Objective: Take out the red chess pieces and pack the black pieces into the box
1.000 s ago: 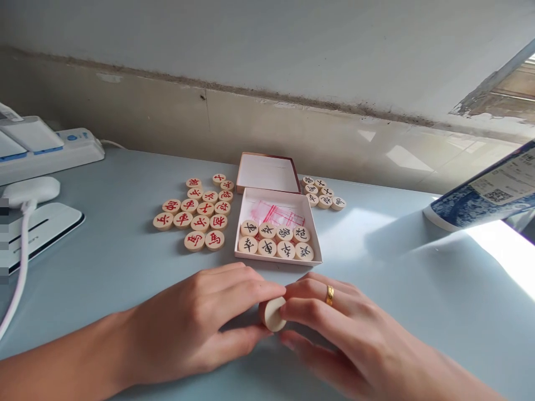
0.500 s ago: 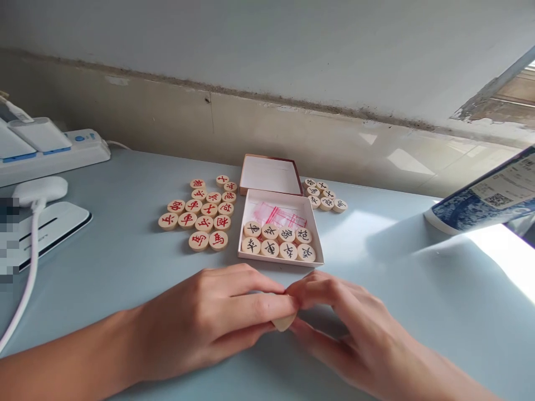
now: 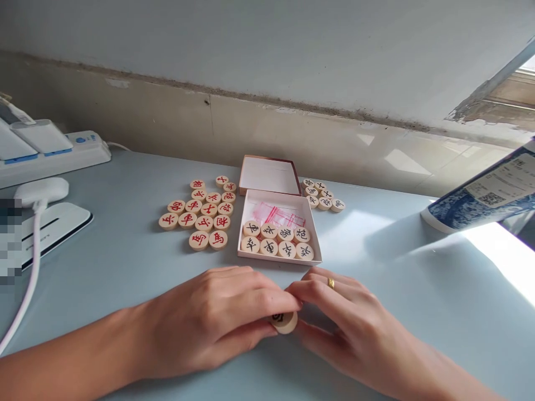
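Note:
Just in front of the box, a round wooden Chinese chess piece (image 3: 286,323) with a dark character is held tilted between both hands. My left hand (image 3: 217,317) is closed on it, fingers over the top and thumb below. From the other side, my right hand (image 3: 346,323), with a gold ring, closes its index finger and thumb around the piece's right edge; the exact contact is partly hidden. Behind them, the open box (image 3: 279,259) holds two rows of black-character pieces (image 3: 287,250) beside a clear plastic bag (image 3: 276,214) with red lines.
Red-character pieces (image 3: 204,223) lie grouped left of the box, and several black-character pieces (image 3: 325,203) sit right of its lid (image 3: 270,174). A power strip (image 3: 87,146) and white cable (image 3: 31,278) are at left. A blue cylindrical container (image 3: 463,203) stands at right.
The piece has turned in my fingers, so part of its dark character now shows. My right hand's fingers have shifted, bringing the ring into view.

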`<state>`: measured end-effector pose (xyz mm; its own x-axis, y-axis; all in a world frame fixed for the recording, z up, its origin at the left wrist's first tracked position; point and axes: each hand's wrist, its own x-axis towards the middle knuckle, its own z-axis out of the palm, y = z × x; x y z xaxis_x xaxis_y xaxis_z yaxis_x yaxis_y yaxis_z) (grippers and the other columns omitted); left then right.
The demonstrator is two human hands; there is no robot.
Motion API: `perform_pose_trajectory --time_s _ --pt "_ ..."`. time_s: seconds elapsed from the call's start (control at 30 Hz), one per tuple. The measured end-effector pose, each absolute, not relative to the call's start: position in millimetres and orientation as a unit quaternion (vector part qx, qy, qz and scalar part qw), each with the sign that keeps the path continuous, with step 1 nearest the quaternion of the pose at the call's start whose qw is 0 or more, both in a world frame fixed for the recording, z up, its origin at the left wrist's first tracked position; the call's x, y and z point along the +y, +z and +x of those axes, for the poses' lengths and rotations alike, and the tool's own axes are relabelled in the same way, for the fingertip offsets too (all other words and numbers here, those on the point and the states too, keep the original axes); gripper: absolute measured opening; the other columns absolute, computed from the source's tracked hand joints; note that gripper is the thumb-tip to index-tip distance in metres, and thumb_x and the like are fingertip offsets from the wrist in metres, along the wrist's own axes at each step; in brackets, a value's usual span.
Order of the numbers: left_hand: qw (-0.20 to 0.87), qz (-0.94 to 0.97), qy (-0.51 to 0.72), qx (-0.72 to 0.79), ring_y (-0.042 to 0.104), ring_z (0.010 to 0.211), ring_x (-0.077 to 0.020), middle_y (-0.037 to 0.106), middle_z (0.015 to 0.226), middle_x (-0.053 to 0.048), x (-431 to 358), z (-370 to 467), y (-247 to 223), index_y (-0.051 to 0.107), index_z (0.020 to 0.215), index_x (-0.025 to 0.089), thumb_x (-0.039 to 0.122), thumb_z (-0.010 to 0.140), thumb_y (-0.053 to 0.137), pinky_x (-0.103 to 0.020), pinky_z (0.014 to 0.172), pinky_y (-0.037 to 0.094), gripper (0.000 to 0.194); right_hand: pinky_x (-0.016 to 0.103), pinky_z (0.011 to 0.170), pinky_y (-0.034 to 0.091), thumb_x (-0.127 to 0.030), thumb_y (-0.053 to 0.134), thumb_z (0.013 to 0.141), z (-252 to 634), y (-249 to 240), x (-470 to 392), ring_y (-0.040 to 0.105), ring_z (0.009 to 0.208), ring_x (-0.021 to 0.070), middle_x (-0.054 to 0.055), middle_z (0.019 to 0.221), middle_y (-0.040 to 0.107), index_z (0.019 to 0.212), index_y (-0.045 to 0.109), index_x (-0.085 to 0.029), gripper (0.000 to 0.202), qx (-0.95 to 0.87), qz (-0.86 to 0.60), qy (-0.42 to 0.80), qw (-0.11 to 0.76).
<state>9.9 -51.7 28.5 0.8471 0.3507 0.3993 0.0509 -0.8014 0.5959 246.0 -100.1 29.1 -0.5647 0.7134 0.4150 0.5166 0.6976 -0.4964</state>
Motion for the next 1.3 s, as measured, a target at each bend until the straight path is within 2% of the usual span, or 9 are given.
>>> perform_pose_trajectory --time_s 0.1,0.3,0.43,0.63,0.83,1.1,1.3 --pt "0.283 0.908 0.283 0.123 0.07 0.097 -0.0121 0.073 0.109 -0.004 -53.8 8.7 25.5 0.054 0.123 0.016 0.01 0.101 0.056 -0.019 0.09 0.053 0.023 0.022 0.063 0.048 -0.012 0.056 0.098 246.9 29.3 -99.8 0.056 0.069 0.0107 -0.001 0.081 0.065 0.103 0.057 -0.017 0.007 -0.873 -0.348 0.158 0.304" --pt "0.27 0.891 0.304 0.2 0.065 0.084 -0.009 0.069 0.099 0.001 -56.5 7.9 23.0 0.056 0.124 0.018 0.009 0.096 0.06 -0.016 0.08 0.051 0.029 0.029 0.074 0.055 -0.02 0.058 0.098 250.3 31.0 -102.0 0.064 0.082 0.0159 0.004 0.095 0.069 0.126 0.052 -0.016 0.029 -0.885 -0.341 0.151 0.278" --pt "0.269 0.899 0.285 0.194 0.065 0.091 -0.0112 0.068 0.101 0.0 -56.9 10.2 21.5 0.059 0.118 0.018 0.007 0.094 0.059 -0.02 0.083 0.05 0.026 0.029 0.07 0.054 -0.015 0.057 0.099 250.1 30.4 -103.6 0.062 0.08 0.0156 0.003 0.093 0.068 0.12 0.055 -0.018 0.021 -0.892 -0.33 0.152 0.269" --pt "0.268 0.896 0.287 0.206 0.065 0.089 -0.0132 0.068 0.098 0.0 -58.4 9.5 22.3 0.059 0.108 0.018 0.007 0.089 0.059 -0.023 0.081 0.052 0.023 0.027 0.07 0.052 -0.008 0.056 0.098 249.9 27.8 -102.2 0.062 0.08 0.0142 0.003 0.091 0.067 0.106 0.059 -0.018 0.013 -0.88 -0.342 0.173 0.282" --pt "0.27 0.893 0.295 0.209 0.068 0.09 -0.0124 0.071 0.102 0.0 -57.8 9.9 22.4 0.058 0.117 0.02 0.006 0.09 0.057 -0.02 0.082 0.052 0.031 0.028 0.07 0.053 -0.008 0.056 0.097 249.4 30.6 -103.0 0.062 0.079 0.0148 0.004 0.094 0.068 0.119 0.059 -0.017 0.023 -0.888 -0.328 0.158 0.282" --pt "0.264 0.892 0.301 0.208 0.065 0.092 -0.012 0.068 0.098 -0.001 -56.9 9.8 26.3 0.06 0.117 0.016 0.004 0.089 0.056 -0.019 0.085 0.05 0.031 0.028 0.067 0.05 -0.005 0.054 0.096 249.2 27.9 -103.2 0.059 0.076 0.0155 0.005 0.088 0.068 0.109 0.062 -0.016 0.019 -0.888 -0.326 0.167 0.279" --pt "0.29 0.895 0.29 0.178 0.066 0.101 -0.0155 0.069 0.108 -0.005 -56.7 8.6 23.9 0.058 0.12 0.017 0.007 0.092 0.058 -0.022 0.091 0.051 0.029 0.029 0.066 0.049 -0.006 0.052 0.098 246.7 30.7 -103.1 0.057 0.074 0.0156 0.005 0.086 0.066 0.102 0.063 -0.016 0.015 -0.89 -0.33 0.177 0.26"
